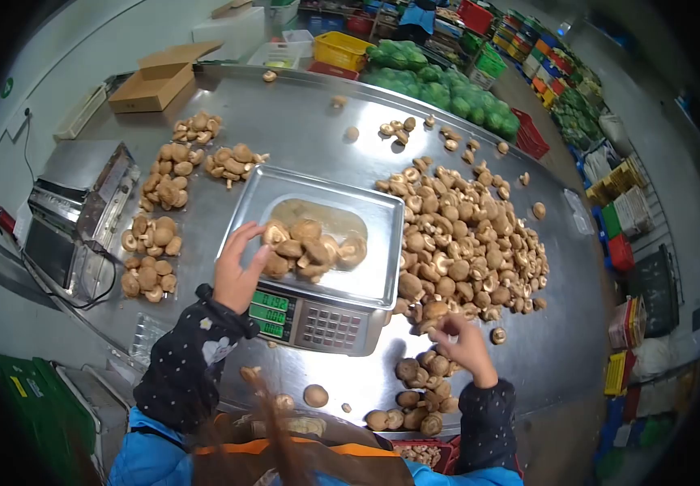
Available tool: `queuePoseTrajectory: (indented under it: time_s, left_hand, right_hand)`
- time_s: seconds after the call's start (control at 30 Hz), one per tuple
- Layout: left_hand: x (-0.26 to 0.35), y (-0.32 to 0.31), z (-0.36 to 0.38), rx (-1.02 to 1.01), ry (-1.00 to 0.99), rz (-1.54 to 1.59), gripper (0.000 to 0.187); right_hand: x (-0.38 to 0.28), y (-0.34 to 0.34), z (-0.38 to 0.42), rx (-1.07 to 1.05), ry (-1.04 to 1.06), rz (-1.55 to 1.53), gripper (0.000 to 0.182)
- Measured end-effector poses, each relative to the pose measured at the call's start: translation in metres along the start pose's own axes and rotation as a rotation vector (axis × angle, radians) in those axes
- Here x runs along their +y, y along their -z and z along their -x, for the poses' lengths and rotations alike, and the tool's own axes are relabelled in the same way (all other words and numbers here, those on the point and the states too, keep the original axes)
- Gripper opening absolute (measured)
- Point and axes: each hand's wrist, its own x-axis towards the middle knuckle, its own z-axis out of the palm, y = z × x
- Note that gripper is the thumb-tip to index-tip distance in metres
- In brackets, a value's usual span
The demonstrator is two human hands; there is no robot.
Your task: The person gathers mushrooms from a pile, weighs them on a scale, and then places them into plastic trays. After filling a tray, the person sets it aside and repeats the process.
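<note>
A steel weighing scale (330, 324) with green digits stands in the middle of the metal table. Several brown shiitake mushrooms (308, 230) lie in a group on its tray (366, 279). My left hand (239, 263) is at the tray's left edge, thumb and fingers apart, beside the nearest mushrooms and holding none of them. To the right of the scale my right hand (465, 347) has its fingers closed around a shiitake mushroom (429, 326) at the lower edge of the big mushroom pile (467, 243). The fingers partly cover that mushroom.
Small portions of mushrooms (154, 235) sit in a column left of the scale. A wrapping machine (66, 215) and an open cardboard box (153, 85) are farther left. More mushrooms (423, 397) lie near the front edge. Bagged green vegetables (447, 89) stand beyond the table (309, 105).
</note>
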Motion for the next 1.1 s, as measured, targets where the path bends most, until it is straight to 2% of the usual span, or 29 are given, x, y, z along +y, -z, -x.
queuePoseTrajectory:
  time_s: [0.03,0.07,0.1,0.13,0.17,0.2,0.27,0.3,0.37,0.4,0.43,0.5,0.53,0.57,0.6,0.63,0.67,0.7,0.73,0.77,0.8,0.83,0.87,0.9,0.97,1.0,1.03,1.1]
  left_hand:
    - [0.008,0.0,0.004,-0.006,0.003,0.007,0.028]
    - [0.015,-0.001,0.011,-0.056,0.087,0.049,0.024]
    - [0.021,-0.005,0.02,-0.103,0.171,0.088,0.021]
    - [0.028,-0.018,0.032,-0.105,0.192,0.236,0.014]
    - [0.04,-0.028,0.045,-0.167,0.166,0.171,0.013]
    - [0.049,-0.039,0.059,-0.224,0.098,0.18,0.013]
    - [0.042,-0.064,0.103,-0.549,0.234,0.319,0.02]
    - [0.034,-0.068,0.121,-0.795,0.037,0.19,0.029]
    - [0.002,-0.086,0.152,-1.234,-0.362,-0.104,0.03]
    - [-0.017,-0.091,0.172,-1.326,-0.288,-0.112,0.029]
    - [-0.03,-0.091,0.183,-1.417,-0.214,-0.118,0.028]
    - [-0.027,-0.084,0.177,-1.446,-0.28,-0.199,0.027]
    - [-0.026,-0.081,0.175,-1.488,-0.351,-0.273,0.027]
    - [-0.034,-0.085,0.181,-1.478,-0.348,-0.28,0.027]
    - [-0.049,-0.096,0.195,-1.487,-0.264,-0.217,0.029]
    - [-0.064,-0.106,0.204,-1.49,-0.182,-0.156,0.031]
    - [-0.076,-0.109,0.205,-1.365,-0.209,-0.049,0.037]
    - [-0.062,-0.107,0.191,-1.12,-0.285,0.013,0.04]
    - [-0.045,-0.109,0.179,-0.878,-0.357,0.072,0.044]
    - [0.029,-0.07,0.116,-0.801,-0.173,0.085,0.043]
    - [0.055,-0.058,0.081,-0.442,-0.53,-0.082,0.03]
    - [0.083,-0.045,0.048,-0.324,-0.45,-0.147,0.036]
    - [0.089,-0.043,0.027,-0.209,-0.527,-0.153,0.044]
    - [0.085,-0.052,0.015,-0.19,-0.492,-0.234,0.045]
    - [0.054,-0.067,-0.005,-0.262,-0.554,-0.414,0.052]
    - [0.043,-0.072,-0.009,-0.256,-0.563,-0.418,0.052]
    - [0.034,-0.078,-0.008,-0.277,-0.521,-0.439,0.055]
    - [0.037,-0.076,-0.008,-0.3,-0.473,-0.459,0.057]
  right_hand:
    - [0.002,0.003,0.021,-0.091,0.052,0.237,0.02]
    - [0.062,-0.014,0.025,-0.129,0.057,0.199,0.026]
    - [0.039,-0.018,0.035,-0.13,0.056,0.2,0.026]
    - [0.013,-0.028,0.052,-0.092,0.224,0.505,0.028]
    - [-0.005,-0.034,0.06,-0.05,0.398,0.806,0.031]
    - [0.005,-0.041,0.058,-0.052,0.411,0.8,0.031]
    - [0.04,-0.066,0.052,-0.065,0.346,0.73,0.038]
    - [0.046,-0.071,0.047,-0.063,0.369,0.726,0.038]
    - [0.063,-0.075,0.036,0.01,0.201,0.348,0.036]
    - [0.1,-0.079,0.02,-0.03,0.117,0.127,0.034]
    - [0.103,-0.077,0.005,-0.011,0.038,-0.134,0.033]
    - [0.063,-0.06,-0.023,-0.168,0.048,-0.717,0.032]
    - [0.04,-0.055,-0.038,-0.101,0.027,-0.741,0.03]
    - [0.012,-0.052,-0.051,-0.034,0.004,-0.764,0.027]
    - [-0.028,-0.048,-0.056,-0.048,0.026,-0.961,0.023]
    - [-0.015,-0.051,-0.083,-0.018,0.343,-0.656,0.019]
    - [-0.042,-0.046,-0.089,-0.071,0.246,-0.816,0.018]
    - [-0.072,-0.042,-0.096,-0.125,0.142,-0.975,0.017]
    - [-0.083,-0.047,-0.112,-0.13,0.152,-0.978,0.017]
    - [-0.087,-0.055,-0.131,-0.12,0.185,-0.976,0.017]
    - [-0.09,-0.064,-0.149,-0.109,0.217,-0.972,0.017]
    - [-0.095,-0.074,-0.162,-0.103,0.192,-0.944,0.019]
    - [-0.09,-0.088,-0.178,-0.111,0.213,-0.751,0.021]
    - [-0.093,-0.096,-0.186,-0.114,0.233,-0.558,0.024]
    - [-0.095,-0.101,-0.186,-0.074,0.245,0.122,0.026]
    - [-0.091,-0.104,-0.187,-0.033,0.283,0.069,0.027]
    - [-0.084,-0.107,-0.185,0.127,0.421,0.149,0.027]
    - [-0.074,-0.107,-0.186,0.12,0.458,0.077,0.028]
